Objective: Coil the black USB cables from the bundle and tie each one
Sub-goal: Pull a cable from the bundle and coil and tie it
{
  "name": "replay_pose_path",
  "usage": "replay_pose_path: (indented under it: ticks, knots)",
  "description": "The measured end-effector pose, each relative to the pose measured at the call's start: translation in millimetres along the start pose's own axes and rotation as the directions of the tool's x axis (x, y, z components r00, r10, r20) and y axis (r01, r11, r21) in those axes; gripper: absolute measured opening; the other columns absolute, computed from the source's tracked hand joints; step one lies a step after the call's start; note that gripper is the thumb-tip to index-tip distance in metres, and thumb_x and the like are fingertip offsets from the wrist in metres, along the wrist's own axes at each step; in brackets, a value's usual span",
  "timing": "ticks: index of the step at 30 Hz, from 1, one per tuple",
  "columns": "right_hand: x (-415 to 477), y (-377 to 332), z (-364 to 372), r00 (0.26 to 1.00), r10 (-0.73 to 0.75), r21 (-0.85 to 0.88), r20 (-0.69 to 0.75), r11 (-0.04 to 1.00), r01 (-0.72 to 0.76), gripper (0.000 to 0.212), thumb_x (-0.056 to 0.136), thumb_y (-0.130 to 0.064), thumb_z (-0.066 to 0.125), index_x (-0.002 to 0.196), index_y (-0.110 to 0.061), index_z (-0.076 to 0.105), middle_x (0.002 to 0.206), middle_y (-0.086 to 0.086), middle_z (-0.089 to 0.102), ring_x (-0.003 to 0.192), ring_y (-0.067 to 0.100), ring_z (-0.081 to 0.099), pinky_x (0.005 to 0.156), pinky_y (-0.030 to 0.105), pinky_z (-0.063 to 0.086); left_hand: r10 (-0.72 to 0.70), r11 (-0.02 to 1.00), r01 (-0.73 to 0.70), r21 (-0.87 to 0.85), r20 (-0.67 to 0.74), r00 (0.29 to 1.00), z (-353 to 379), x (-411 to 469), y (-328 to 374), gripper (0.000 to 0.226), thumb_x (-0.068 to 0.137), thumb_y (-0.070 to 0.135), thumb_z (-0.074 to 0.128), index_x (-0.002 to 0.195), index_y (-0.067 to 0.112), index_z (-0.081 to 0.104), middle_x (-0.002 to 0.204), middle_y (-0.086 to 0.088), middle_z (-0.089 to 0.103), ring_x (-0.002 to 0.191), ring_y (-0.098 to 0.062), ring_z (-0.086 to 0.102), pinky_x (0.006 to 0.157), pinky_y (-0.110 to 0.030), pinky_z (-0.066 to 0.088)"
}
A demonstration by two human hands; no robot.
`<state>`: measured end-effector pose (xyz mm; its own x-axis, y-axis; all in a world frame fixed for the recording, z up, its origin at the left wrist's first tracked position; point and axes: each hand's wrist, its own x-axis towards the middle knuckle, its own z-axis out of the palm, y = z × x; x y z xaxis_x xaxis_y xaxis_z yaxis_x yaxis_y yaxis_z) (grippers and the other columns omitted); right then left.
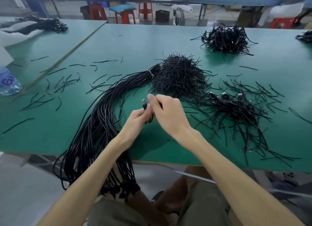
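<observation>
A long bundle of black USB cables (101,118) runs from a white tie near the table's middle down over the front edge, its ends hanging by my lap. My left hand (138,119) grips a small coiled black cable (145,106) whose metal plug sticks up above the fingers. My right hand (167,111) meets it from the right, its fingers curled over the same cable; what its fingertips hold is hidden. A heap of black twist ties (179,75) lies just beyond both hands. Several coiled, tied cables (236,106) lie to the right.
The green table (135,45) carries scattered loose ties at left and right. A second heap of coiled cables (226,40) sits at the back right. A water bottle (8,82) stands at the left edge. Red stools stand behind the table.
</observation>
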<state>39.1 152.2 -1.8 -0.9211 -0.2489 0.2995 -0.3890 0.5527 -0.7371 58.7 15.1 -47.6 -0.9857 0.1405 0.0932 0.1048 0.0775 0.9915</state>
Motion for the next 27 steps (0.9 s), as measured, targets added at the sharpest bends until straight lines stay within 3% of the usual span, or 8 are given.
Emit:
replay_pose_path:
  ticks: [3,8,10,12,15,19,23,27]
  knots:
    - [-14,-2,12,0.997,-0.059,-0.009,0.044,0.998,0.06,0.045,0.109,-0.038,0.039,0.077,-0.011,0.055,0.071,0.006,0.063,0.067,0.028,0.057,0.066,0.044,0.048,-0.017,0.96,0.03,-0.278,0.052,0.999,-8,3,-5,0.063,0.109,0.047,0.026,0.131,-0.004,0.057,0.139,-0.009,0.062,0.134,-0.017,0.054,0.115,-0.033,0.042]
    - [-31,14,32,0.973,-0.128,-0.208,0.19,0.964,0.167,0.036,0.11,-0.034,0.035,0.091,-0.011,0.055,0.08,0.011,0.058,0.075,0.035,0.053,0.068,0.045,0.043,-0.056,0.811,0.072,-0.58,0.046,0.997,-15,7,-3,0.066,0.108,0.051,0.019,0.146,0.004,0.047,0.147,-0.007,0.058,0.138,-0.02,0.053,0.111,-0.032,0.044]
    - [-32,20,34,0.971,-0.094,-0.228,0.22,0.963,0.145,0.036,0.109,-0.036,0.037,0.094,-0.012,0.059,0.08,0.01,0.057,0.077,0.034,0.053,0.072,0.044,0.044,-0.093,0.684,0.073,-0.726,0.013,0.996,-21,9,-1,0.061,0.109,0.048,0.023,0.138,0.004,0.053,0.138,-0.007,0.065,0.129,-0.02,0.061,0.102,-0.03,0.052]
    - [-31,25,31,0.97,-0.067,-0.257,0.233,0.958,0.128,0.039,0.109,-0.038,0.037,0.092,-0.013,0.061,0.08,0.009,0.058,0.077,0.032,0.054,0.076,0.044,0.046,-0.167,0.532,0.057,-0.845,-0.039,0.985,-28,8,-1,0.048,0.109,0.043,0.034,0.121,0.007,0.062,0.105,0.0,0.075,0.095,-0.017,0.072,0.085,-0.03,0.057]
    - [-28,30,28,0.969,-0.049,-0.314,0.241,0.941,0.126,0.043,0.108,-0.04,0.039,0.089,-0.011,0.064,0.08,0.011,0.063,0.078,0.03,0.055,0.079,0.041,0.046,-0.2,0.37,0.068,-0.927,-0.008,0.98,-33,8,-3,0.04,0.11,0.038,0.04,0.086,0.016,0.064,0.062,0.01,0.044,0.054,-0.009,0.039,0.059,-0.023,0.042]
    - [-23,27,28,0.979,-0.111,-0.454,0.172,0.873,0.179,0.039,0.108,-0.04,0.042,0.086,-0.012,0.058,0.08,0.007,0.063,0.074,0.026,0.047,0.08,0.038,0.041,-0.171,0.431,0.087,-0.898,0.013,0.985,-32,7,0,0.044,0.11,0.04,0.039,0.076,0.018,0.057,0.06,0.009,0.028,0.05,-0.009,0.024,0.054,-0.023,0.03]
    - [-21,16,29,0.97,-0.144,-0.583,0.193,0.779,0.232,0.031,0.106,-0.045,0.043,0.117,-0.018,0.055,0.108,-0.002,0.068,0.102,0.021,0.056,0.098,0.036,0.032,-0.145,0.482,0.059,-0.874,-0.013,0.989,-30,6,1,0.042,0.109,0.039,0.039,0.077,0.018,0.054,0.061,0.008,0.03,0.052,-0.009,0.026,0.059,-0.022,0.034]
    - [-18,3,32,0.987,-0.037,-0.262,0.155,0.962,0.077,0.055,0.097,-0.032,0.066,0.142,-0.013,0.042,0.127,0.005,0.062,0.114,0.025,0.057,0.104,0.039,0.034,-0.1,0.569,0.058,-0.82,0.001,0.995,-28,3,3,0.039,0.111,0.039,0.036,0.081,0.02,0.052,0.063,0.008,0.04,0.063,-0.011,0.048,0.079,-0.025,0.045]
